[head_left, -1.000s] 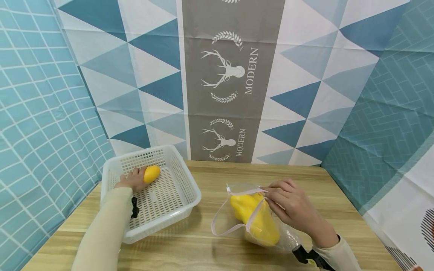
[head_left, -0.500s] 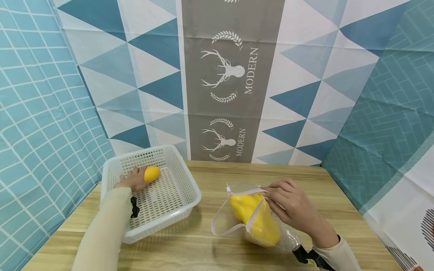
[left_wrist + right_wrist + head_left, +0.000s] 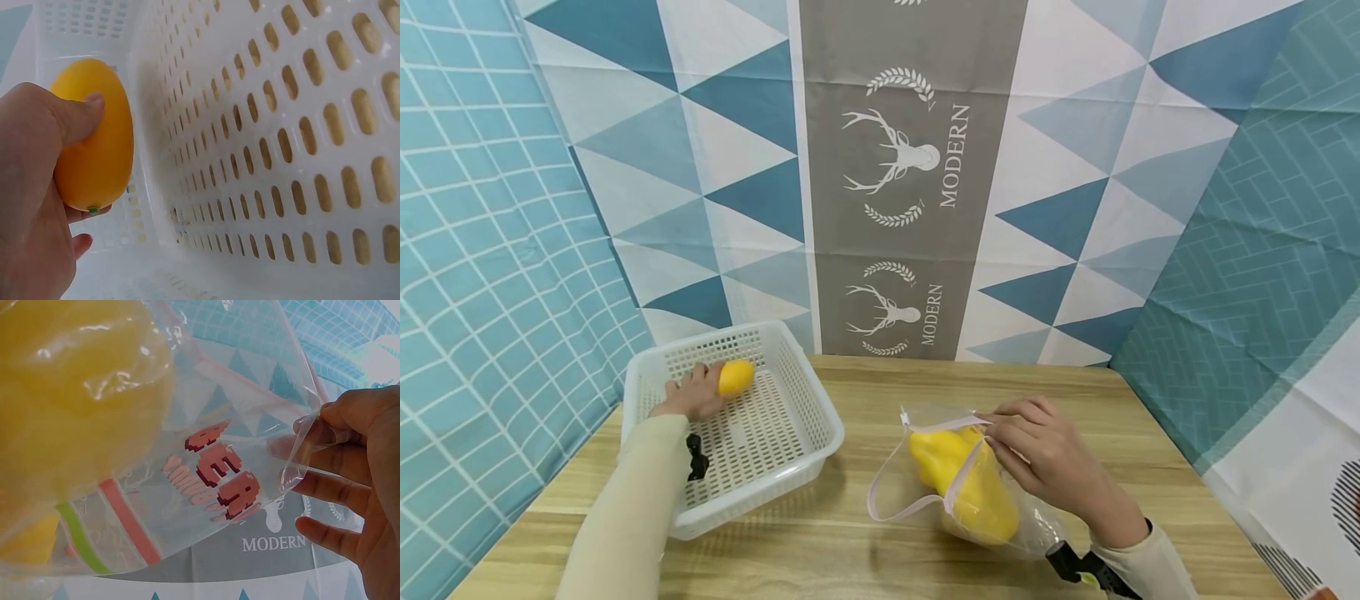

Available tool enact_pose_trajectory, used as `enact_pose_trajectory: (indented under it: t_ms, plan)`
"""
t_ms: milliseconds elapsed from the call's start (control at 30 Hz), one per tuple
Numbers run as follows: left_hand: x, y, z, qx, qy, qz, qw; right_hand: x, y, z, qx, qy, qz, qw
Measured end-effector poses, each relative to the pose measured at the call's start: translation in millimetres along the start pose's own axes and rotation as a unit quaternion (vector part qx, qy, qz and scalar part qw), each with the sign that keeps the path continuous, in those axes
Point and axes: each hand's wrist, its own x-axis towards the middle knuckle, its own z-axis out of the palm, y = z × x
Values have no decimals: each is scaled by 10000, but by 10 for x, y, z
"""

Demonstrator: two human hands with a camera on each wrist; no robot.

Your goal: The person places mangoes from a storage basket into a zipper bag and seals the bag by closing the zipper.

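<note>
Inside the white basket (image 3: 820, 467), my left hand (image 3: 694, 394) grips a smooth yellow-orange mango (image 3: 736, 378), oval with a small green stem end. In the left wrist view the thumb lies across the mango (image 3: 103, 144) and the fingers reach under it. On the right, my right hand (image 3: 1037, 446) pinches the mouth edge of a clear slider zip bag (image 3: 891, 504) with a pale pink seal. The bag's mouth gapes toward the left. Large yellow items (image 3: 977, 500) fill it; their kind is blurred by the plastic. Red lettering (image 3: 228, 478) shows on the bag in the right wrist view.
The basket has slotted walls and stands at the left of the wooden table (image 3: 850, 554), with the bag to its right. A patterned cloth backdrop (image 3: 895, 217) rises behind the table's far edge. Tile-print cloth (image 3: 497, 250) hangs at the left side.
My left hand and the mango have risen slightly in the basket, and the mango has tilted a little. My right hand and the bag stay in place.
</note>
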Motion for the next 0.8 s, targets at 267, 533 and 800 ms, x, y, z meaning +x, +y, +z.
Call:
enact_pose_trajectory:
  t_ms: [267, 533, 800]
  plan:
    - [-12, 26, -46, -257, 343, 353, 9985, 6, -3, 2, 27, 46, -32, 10000]
    - [26, 78, -65, -384, 693, 502, 9956, -1, 3, 3, 43, 7, 22, 10000]
    - [41, 116, -117, -392, 792, 546, 9946, 3, 7, 9, 27, 41, -56, 10000]
